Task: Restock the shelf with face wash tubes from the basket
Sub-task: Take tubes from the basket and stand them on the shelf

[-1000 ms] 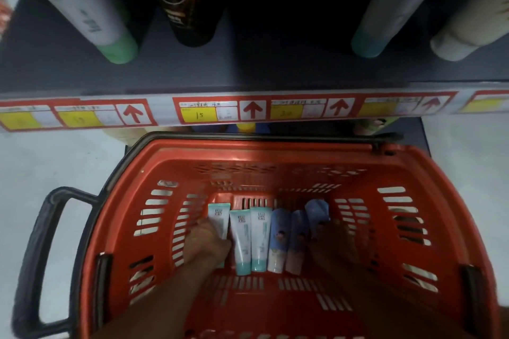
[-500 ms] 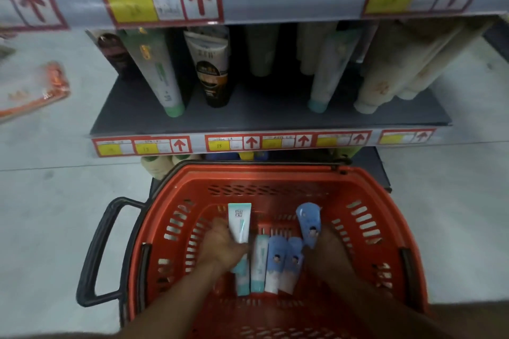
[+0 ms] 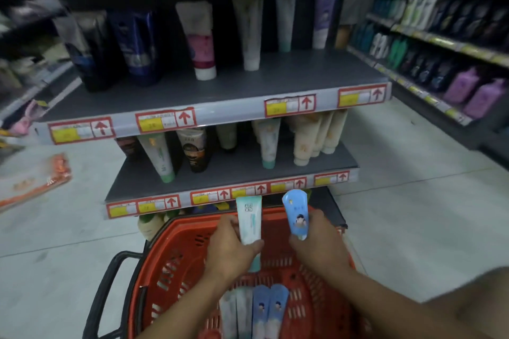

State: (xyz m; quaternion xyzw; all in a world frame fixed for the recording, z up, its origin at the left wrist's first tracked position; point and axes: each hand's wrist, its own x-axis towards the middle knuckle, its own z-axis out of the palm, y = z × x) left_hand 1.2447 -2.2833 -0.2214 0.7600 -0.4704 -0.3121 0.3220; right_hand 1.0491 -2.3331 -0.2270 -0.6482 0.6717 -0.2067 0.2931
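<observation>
A white and teal tube [image 3: 249, 224] is gripped in the left hand [image 3: 230, 249], and a blue tube [image 3: 296, 213] is gripped in the right hand [image 3: 316, 242], both lifted above the red basket [image 3: 176, 261], where four more tubes [image 3: 254, 311] lie. The tubes are best carried to a gap near the front edge of the lower shelf [image 3: 234, 170] and stood cap down, like the stock there.

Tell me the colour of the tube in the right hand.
Blue tube, small cartoon figure printed on it; head view.
</observation>
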